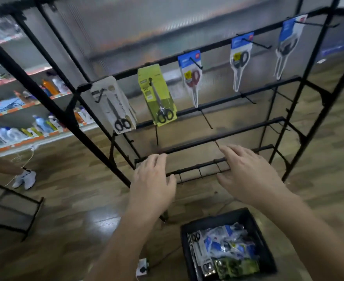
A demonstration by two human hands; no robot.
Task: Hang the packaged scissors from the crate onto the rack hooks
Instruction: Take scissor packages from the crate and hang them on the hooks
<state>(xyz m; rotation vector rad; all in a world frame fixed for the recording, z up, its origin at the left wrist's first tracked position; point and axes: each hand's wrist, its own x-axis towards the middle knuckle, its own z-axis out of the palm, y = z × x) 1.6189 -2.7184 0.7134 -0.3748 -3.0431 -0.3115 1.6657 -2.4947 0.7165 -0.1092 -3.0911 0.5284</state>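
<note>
The left hand (153, 179) and right hand (248, 173) hover spread, empty. Lift one pack (225, 243) from the crate (213, 218) (by its card top), then slip it over a free hook (206, 119).

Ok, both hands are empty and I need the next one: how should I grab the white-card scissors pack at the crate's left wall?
By its upper edge, from straight above, I'd say. The white-card scissors pack seems to stand on edge along the crate's left wall, blue packs crowding its other face, so only that edge is free. Pinch the card beside the black handles.
</note>
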